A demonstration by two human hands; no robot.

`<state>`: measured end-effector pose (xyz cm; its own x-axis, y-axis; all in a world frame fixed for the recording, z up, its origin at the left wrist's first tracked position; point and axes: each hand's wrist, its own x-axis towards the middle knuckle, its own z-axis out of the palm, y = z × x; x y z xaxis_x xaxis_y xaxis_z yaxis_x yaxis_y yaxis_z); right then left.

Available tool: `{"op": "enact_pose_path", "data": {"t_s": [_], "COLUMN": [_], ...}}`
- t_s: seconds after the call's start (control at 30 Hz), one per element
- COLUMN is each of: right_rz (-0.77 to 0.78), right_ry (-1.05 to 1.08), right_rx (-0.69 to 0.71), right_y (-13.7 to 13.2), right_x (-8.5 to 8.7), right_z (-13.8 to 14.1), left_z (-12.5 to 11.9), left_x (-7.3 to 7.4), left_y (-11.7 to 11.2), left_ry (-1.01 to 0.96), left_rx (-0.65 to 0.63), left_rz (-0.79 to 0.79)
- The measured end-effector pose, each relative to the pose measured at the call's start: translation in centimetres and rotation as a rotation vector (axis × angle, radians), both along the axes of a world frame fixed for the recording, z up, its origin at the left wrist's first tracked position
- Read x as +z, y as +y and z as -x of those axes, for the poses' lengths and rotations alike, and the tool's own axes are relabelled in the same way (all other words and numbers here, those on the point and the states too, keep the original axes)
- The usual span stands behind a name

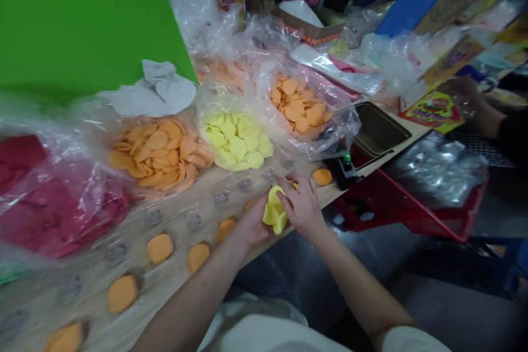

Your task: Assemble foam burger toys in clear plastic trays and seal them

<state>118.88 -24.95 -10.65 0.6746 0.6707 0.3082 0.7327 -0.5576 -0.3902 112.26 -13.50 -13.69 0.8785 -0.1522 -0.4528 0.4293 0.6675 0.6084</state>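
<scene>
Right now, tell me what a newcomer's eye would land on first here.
The big green sheet at upper left stands out first. Next come the clear bag of yellow discs and the clear bag of orange discs on the wooden table. At the table's near edge, the left hand and right hand hold a small bunch of yellow discs between them.

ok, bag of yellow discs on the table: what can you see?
A clear plastic bag, crinkled and shiny, holds a loose pile of round, flat, pale yellow discs. It sits on the light wooden table, pressed against a bag of orange discs. Its opening is hard to make out. Neither the left hand nor the right hand touches it.
</scene>
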Motion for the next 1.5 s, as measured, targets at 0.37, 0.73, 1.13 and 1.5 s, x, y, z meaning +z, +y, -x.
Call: {"op": "enact_pose_path", "data": {"t_s": [0.37,0.73,1.13,1.5], "right_rz": [-0.161,0.317,0.412,-0.305], "right_ry": [0.051,-0.06,-0.271,0.656], "right_rx": [-0.439,-0.321,-0.315,-0.126], "right_y": [-7.8,-7.4,-8.2,-7.4], "right_x": [-0.7,-5.9,-5.8,-4.9], "right_z": [-7.7,-11.7,-11.5,-8.4], "left_z": [-3.1,-8.7,-12.7,-12.3], "left_x": [-0.3,2.7,1.8,2.8], "left_y": [-1.9,-0.6,-2.7,0.1], "left_ry": [0.145,-0.27,-0.266,-0.376], "left_rx": [-0.079,-0.462,-0.702,-0.506], "left_rz": [-0.246,-1.394,-1.539,-1.205]}}
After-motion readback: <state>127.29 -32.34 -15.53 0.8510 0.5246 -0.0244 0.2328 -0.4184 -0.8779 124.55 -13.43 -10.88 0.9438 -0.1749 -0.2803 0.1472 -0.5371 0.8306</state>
